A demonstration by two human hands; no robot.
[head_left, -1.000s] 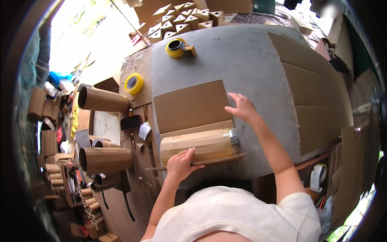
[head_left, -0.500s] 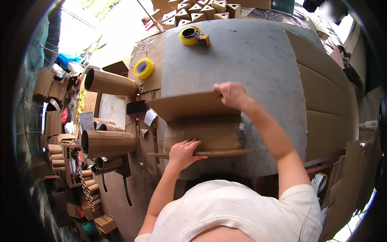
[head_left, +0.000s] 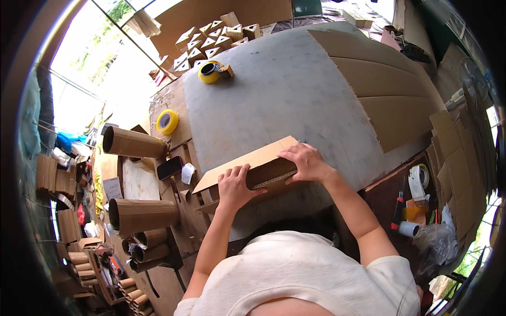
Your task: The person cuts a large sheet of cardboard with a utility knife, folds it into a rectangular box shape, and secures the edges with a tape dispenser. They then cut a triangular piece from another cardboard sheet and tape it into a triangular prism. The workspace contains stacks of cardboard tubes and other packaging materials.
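A folded brown cardboard sheet [head_left: 243, 163] lies slantwise near the table's front edge. Its far panel leans over toward the near one, and a dark gap shows between the two edges. My left hand [head_left: 233, 187] grips the left part, fingers over the top panel and thumb along the near edge. Near the right end, my right hand [head_left: 305, 162] clasps the cardboard, fingers on top and thumb at the near edge. What lies inside the fold is hidden.
On the grey tabletop [head_left: 253, 95] sit a yellow tape roll with a dispenser [head_left: 211, 72] and large flat cardboard sheets [head_left: 390, 89]. Left are another tape roll [head_left: 167, 121], a phone [head_left: 169, 168] and cardboard tubes [head_left: 142, 216]. Triangular cardboard pieces [head_left: 211, 42] are piled at the back.
The raised far panel has come down toward me over the fold. My right hand has moved nearer and onto the right end. The whole view has swung round.
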